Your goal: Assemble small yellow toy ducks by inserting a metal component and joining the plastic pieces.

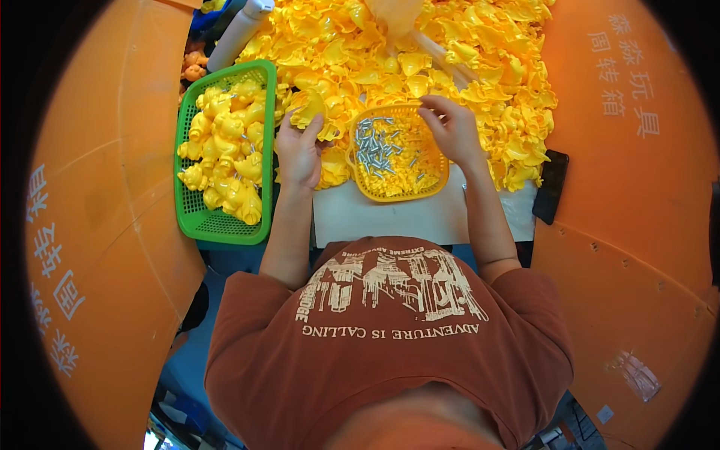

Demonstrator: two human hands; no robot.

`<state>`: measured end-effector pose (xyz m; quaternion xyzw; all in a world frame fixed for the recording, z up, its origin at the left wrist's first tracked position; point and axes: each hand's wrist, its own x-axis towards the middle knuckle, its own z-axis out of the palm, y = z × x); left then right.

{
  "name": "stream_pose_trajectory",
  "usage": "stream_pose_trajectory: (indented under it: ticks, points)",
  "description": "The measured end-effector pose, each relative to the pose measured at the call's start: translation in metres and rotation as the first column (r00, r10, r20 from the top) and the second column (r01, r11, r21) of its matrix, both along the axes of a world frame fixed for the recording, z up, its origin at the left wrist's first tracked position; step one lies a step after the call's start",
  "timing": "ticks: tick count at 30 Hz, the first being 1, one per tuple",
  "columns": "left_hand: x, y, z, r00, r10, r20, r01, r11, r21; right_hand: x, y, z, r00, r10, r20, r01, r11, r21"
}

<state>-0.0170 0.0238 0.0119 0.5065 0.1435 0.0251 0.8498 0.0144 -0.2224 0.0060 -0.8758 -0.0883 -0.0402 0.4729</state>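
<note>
The left hand (298, 154) has its grip closed on a yellow shell (311, 112), pinched between thumb and fingers at the near edge of the heap (420, 52) of yellow shells that covers the far half of the surface (390, 217). The right hand (454, 127) rests on the far right rim of the round yellow basket (397, 154), fingertips curled together over the rim; whether they pinch a screw I cannot tell. The screws (373, 146) lie in the basket's left half, a loose cluster too many to count, long axes pointing every way. They lie between the two hands: toward the person's left from the right hand, toward the right from the left hand. The left hand is a little nearer the cluster, but it is occupied, while the right hand is already over the basket. One round basket sits mid-surface, near its front edge. One green basket (225, 225) stands at the left edge, beside the left forearm, holding a pile of yellow ducks (225, 150), roughly a dozen or more. A dark phone (551, 187) lies at the right edge. Two orange bins (97, 225) flank the surface.
</note>
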Motion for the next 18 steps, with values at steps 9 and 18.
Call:
stream_pose_trajectory:
  ticks: [9, 18]
  points:
    - [0.003, -0.021, 0.008, 0.992, -0.104, -0.068, 0.096, 0.989, -0.117, 0.001, 0.047, -0.021, 0.99, 0.006, -0.141, -0.107, 0.678, -0.728]
    - [0.002, -0.032, -0.004, 0.976, -0.187, -0.108, 0.189, 0.982, 0.007, -0.009, 0.038, -0.035, 0.97, 0.111, 0.218, 0.008, 0.877, -0.481]
